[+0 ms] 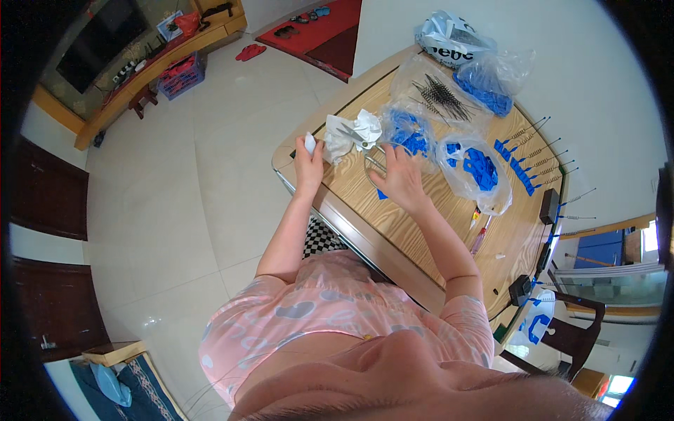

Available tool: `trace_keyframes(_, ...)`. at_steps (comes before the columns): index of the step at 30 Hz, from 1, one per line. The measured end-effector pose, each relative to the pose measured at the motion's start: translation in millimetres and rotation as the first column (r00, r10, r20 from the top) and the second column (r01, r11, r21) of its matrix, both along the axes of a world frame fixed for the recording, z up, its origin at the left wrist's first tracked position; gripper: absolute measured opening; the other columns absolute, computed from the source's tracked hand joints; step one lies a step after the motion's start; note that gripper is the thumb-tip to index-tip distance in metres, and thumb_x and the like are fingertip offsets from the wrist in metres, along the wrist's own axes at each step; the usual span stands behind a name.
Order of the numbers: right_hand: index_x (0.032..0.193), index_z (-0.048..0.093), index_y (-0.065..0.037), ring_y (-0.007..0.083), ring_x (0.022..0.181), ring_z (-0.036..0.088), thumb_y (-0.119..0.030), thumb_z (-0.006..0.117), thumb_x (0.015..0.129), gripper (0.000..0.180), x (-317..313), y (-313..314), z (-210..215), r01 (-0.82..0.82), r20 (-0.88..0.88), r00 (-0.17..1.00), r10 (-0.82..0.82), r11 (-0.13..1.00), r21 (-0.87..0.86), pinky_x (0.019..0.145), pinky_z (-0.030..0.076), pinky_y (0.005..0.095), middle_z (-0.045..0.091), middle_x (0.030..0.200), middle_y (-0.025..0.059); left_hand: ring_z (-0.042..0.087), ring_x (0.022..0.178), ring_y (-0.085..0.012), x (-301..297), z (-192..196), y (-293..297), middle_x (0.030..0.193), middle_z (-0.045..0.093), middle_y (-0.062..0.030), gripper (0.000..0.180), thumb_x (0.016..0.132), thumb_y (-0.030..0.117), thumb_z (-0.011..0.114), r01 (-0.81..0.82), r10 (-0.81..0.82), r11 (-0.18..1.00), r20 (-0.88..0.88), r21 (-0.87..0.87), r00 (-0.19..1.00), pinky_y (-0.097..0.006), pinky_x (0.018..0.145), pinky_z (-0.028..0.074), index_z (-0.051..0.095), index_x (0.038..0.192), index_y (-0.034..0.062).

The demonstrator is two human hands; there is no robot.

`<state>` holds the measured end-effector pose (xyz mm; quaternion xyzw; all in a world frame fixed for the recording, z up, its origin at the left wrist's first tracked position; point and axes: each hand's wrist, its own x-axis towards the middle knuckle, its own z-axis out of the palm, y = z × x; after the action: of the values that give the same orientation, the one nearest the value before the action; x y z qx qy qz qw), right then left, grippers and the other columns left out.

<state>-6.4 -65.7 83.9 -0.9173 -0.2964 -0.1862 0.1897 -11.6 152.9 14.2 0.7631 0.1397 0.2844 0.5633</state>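
At the table's left edge, my left hand [309,167] is closed around a small white piece [309,143], perhaps folded paper or tissue; its lower part is hidden in the fingers. To its right, my right hand [403,179] has its fingers on the handle loops of a pair of scissors [363,145]. The blades point left over crumpled white tissue [368,126]. Just below the scissors lies a small blue piece [382,194]. Beyond my right hand sits a clear bag of blue pieces [413,133], with a second open bag [497,200] of blue pieces to its right.
Dark spiral rods [444,98] lie on plastic at the back. Blue pieces with springy rods [521,172] line the right edge. A screwdriver [481,237] and black boxes [550,206] lie nearer. Bags [455,41] stand at the far corner; a chair [577,330] is at right.
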Motion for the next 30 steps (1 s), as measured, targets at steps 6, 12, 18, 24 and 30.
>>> trace_keyframes(6, 0.119, 0.048, -0.006, 0.0337, 0.092, 0.053, -0.028, 0.076, 0.066, 0.064, -6, -1, 9, -0.007, -0.144, 0.99, -0.005, 0.997, -0.081, 0.078, 0.041, 0.043, 0.052, 0.095, 0.0161, 0.064, 0.084, -0.0336, -2, -6, 0, 0.087, 0.064, -0.0177, 0.029, 0.082, 0.014, 0.065, 0.029, -0.023, 0.998, -0.105, 0.057, 0.994, -0.039, 0.074, 0.048, 0.046, 0.101, 0.0021)
trace_keyframes(12, 0.118, 0.047, -0.004, 0.0313, 0.093, 0.051, -0.03, 0.078, 0.064, 0.068, -4, 2, 3, 0.04, -0.102, 0.993, -0.062, 0.978, -0.204, 0.079, 0.037, 0.041, 0.051, 0.097, 0.015, 0.065, 0.081, -0.0317, 9, 13, -8, 0.087, 0.066, -0.0158, 0.024, 0.079, 0.012, 0.068, -0.018, 0.018, 1.0, -0.083, 0.001, 0.996, -0.038, 0.072, 0.049, 0.051, 0.094, 0.0014)
trace_keyframes(18, 0.116, 0.048, -0.003, 0.0307, 0.095, 0.05, -0.032, 0.079, 0.063, 0.068, -2, 6, 3, 0.016, -0.078, 0.996, -0.037, 0.968, -0.251, 0.079, 0.037, 0.0407, 0.05, 0.099, 0.0152, 0.065, 0.08, -0.0317, 20, 12, -24, 0.086, 0.067, -0.0152, 0.025, 0.079, 0.011, 0.068, 0.161, -0.153, 0.982, -0.084, 0.097, 0.985, -0.038, 0.071, 0.05, 0.054, 0.097, 0.0023)
trace_keyframes(24, 0.114, 0.05, -0.002, 0.0307, 0.095, 0.049, -0.032, 0.079, 0.062, 0.066, -2, 5, 2, -0.005, -0.017, 1.0, 0.001, 0.973, -0.232, 0.08, 0.037, 0.0405, 0.05, 0.099, 0.0148, 0.065, 0.085, -0.032, 32, 1, -17, 0.089, 0.067, -0.015, 0.029, 0.077, 0.01, 0.068, 0.251, -0.234, 0.959, -0.132, 0.131, 0.963, -0.038, 0.074, 0.049, 0.055, 0.102, 0.0034)
trace_keyframes(30, 0.114, 0.051, -0.003, 0.0303, 0.096, 0.049, -0.033, 0.079, 0.062, 0.067, -1, -1, 6, -0.009, -0.001, 1.0, 0.009, 0.97, -0.242, 0.081, 0.036, 0.0403, 0.05, 0.098, 0.0143, 0.064, 0.085, -0.0324, 37, 11, -16, 0.09, 0.066, -0.0157, 0.034, 0.074, 0.012, 0.071, 0.264, -0.24, 0.957, -0.18, 0.124, 0.954, -0.038, 0.074, 0.049, 0.055, 0.103, 0.0028)
